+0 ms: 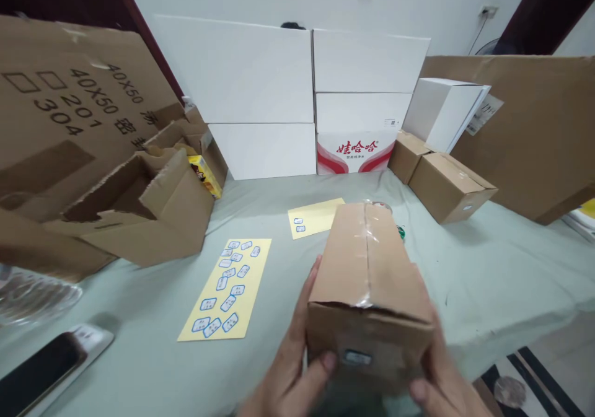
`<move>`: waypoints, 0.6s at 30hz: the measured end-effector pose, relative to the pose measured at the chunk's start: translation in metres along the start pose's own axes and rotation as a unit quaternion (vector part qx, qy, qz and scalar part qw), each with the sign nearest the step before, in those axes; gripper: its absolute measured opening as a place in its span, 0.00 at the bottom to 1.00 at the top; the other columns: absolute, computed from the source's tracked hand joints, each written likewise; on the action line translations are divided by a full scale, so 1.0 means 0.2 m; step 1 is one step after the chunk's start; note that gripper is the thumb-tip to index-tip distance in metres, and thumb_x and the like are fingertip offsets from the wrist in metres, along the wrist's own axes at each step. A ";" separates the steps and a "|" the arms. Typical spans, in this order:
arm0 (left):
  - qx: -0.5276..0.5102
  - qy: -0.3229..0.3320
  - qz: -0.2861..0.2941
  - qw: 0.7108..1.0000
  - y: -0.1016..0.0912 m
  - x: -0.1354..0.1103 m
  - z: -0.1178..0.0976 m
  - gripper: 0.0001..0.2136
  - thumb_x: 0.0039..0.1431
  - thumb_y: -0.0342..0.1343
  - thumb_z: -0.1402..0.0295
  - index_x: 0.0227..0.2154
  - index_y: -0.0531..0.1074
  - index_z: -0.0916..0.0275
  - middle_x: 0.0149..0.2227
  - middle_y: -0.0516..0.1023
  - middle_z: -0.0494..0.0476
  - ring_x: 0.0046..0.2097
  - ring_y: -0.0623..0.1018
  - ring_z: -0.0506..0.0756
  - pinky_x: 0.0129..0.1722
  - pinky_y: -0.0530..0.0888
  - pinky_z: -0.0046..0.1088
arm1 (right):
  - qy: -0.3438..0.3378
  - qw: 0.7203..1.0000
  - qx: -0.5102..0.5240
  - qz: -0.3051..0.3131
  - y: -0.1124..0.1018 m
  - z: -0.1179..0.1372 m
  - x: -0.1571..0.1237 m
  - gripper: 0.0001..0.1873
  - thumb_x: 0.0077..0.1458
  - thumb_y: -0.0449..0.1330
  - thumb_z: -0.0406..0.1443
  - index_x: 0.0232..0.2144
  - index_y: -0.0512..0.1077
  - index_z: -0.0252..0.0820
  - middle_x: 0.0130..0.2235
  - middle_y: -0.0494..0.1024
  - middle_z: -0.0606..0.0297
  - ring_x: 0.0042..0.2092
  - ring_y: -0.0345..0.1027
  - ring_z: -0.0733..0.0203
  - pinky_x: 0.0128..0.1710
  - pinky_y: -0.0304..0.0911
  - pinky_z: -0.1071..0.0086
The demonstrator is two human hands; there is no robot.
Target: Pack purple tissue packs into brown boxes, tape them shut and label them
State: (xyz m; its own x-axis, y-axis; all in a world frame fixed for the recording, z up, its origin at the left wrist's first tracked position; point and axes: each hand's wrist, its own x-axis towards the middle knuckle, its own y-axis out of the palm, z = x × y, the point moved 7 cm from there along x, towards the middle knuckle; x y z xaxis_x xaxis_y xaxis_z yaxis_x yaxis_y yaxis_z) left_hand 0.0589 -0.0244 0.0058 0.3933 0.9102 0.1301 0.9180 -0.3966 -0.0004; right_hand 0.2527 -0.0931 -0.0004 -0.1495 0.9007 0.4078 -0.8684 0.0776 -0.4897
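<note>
Head view: left hand (287,370) and right hand (449,383) grip the taped carton (367,262) by its near end, long axis pointing away from the fingers.

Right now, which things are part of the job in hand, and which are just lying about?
In hand:
taped box, held by left hand and right hand
label on its near face
probably big sticker sheet and small sticker sheet

Lying about:
phone
open carton
white boxes
red-printed carton
small brown boxes
</note>
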 end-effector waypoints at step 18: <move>0.211 -0.059 -0.224 0.950 -0.14 -0.09 0.20 0.61 0.47 0.66 0.56 0.67 0.19 0.57 0.69 0.48 0.71 0.67 0.61 0.69 0.60 0.66 0.51 | 0.096 0.984 0.148 -0.026 -0.13 -0.46 0.39 0.40 0.56 0.60 0.55 0.65 0.55 0.50 0.66 0.59 0.54 0.66 0.54 0.48 0.64 0.53 0.52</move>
State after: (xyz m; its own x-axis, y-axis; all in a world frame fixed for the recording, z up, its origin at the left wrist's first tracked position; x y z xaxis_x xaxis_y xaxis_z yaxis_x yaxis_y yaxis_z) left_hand 0.0279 -0.0258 -0.0364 -0.0616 0.9931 0.0999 0.9236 0.0947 -0.3716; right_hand 0.3074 0.0146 -0.0267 -0.0336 0.9651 0.2596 -0.9765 0.0236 -0.2142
